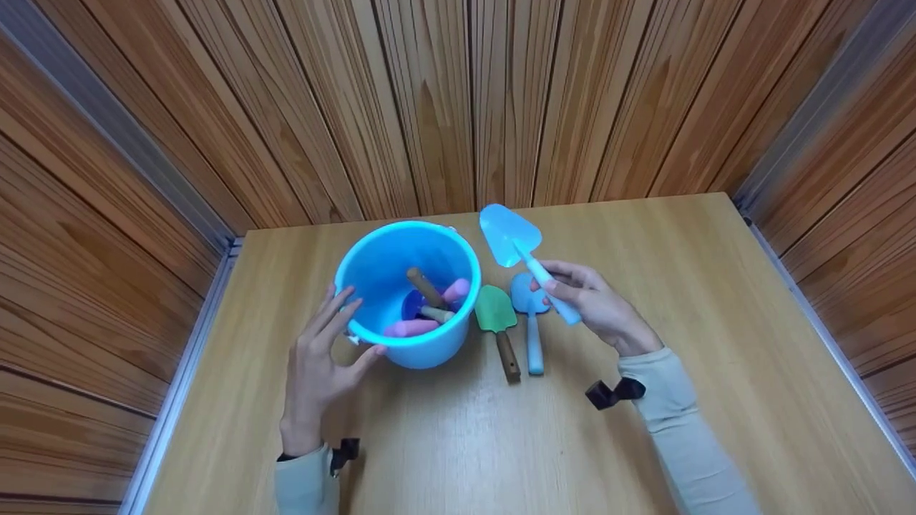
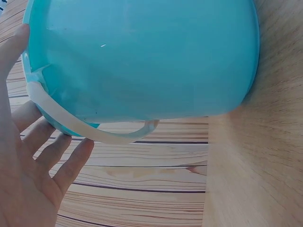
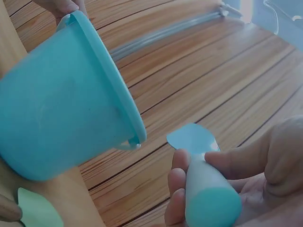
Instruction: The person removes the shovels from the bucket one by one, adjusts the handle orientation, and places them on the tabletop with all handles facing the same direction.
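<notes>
A blue bucket (image 1: 426, 355) stands on the table, several toy tools inside it, among them a brown handle (image 1: 425, 287) and a pink piece (image 1: 411, 328). My left hand (image 1: 325, 363) rests against the bucket's near-left rim with spread, fairly straight fingers; the white bail handle (image 2: 71, 119) hangs beside them in the left wrist view. In my right hand (image 1: 597, 304), thumb and fingers grip the handle of a light-blue toy trowel (image 1: 509, 234), its blade raised to the right of the bucket. Below it lie a green trowel (image 1: 495, 309) and a blue shovel (image 1: 534, 343).
The wooden table (image 1: 472, 450) meets a plank wall (image 1: 444, 107) at its back edge. Metal rails (image 1: 179, 386) run along both sides. Both tools on the table lie close to the bucket's right side.
</notes>
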A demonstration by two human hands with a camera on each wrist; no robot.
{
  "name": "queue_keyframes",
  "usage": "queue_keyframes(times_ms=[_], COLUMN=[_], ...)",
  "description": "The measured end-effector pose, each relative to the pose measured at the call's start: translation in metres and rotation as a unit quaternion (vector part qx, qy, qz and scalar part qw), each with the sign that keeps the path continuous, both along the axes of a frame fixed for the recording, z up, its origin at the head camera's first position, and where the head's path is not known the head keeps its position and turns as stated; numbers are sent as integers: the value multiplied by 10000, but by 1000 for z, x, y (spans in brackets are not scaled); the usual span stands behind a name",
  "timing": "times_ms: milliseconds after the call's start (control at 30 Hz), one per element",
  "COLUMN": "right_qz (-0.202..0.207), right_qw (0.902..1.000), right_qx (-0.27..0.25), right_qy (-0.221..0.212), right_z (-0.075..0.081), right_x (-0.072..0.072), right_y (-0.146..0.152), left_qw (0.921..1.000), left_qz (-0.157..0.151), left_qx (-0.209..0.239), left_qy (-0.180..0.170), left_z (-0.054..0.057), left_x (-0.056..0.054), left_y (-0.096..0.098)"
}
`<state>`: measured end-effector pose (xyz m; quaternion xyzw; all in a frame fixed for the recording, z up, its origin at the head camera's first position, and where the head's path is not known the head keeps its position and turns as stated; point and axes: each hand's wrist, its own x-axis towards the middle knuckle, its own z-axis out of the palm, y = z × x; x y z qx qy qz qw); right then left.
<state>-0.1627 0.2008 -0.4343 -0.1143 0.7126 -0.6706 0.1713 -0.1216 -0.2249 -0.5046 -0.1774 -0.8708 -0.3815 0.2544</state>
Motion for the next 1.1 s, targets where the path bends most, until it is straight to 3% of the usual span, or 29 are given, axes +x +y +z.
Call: queue_keyframes(times_ms=[367, 600, 867, 1100], right_qz=[-145, -584, -513, -613], right_qw=[9976, 9933, 9970, 9931], right_qx=[-551, -822, -221, 233], right_qy=[-398, -557, -535, -968], right_z=[-43, -58, -71, -83], right_x=[10, 8, 5, 4], right_y=[26, 50, 63, 66], left_qw=[10000, 10000, 9999, 9999], left_qz=[-10, -27, -49, -46], left_qx=[-9, -30, 29, -32], left_qy=[-48, -4, 157, 114], left_z=[1, 0, 1, 1], left_x=[0, -1, -1, -2], left_y=[-1, -1, -2, -2])
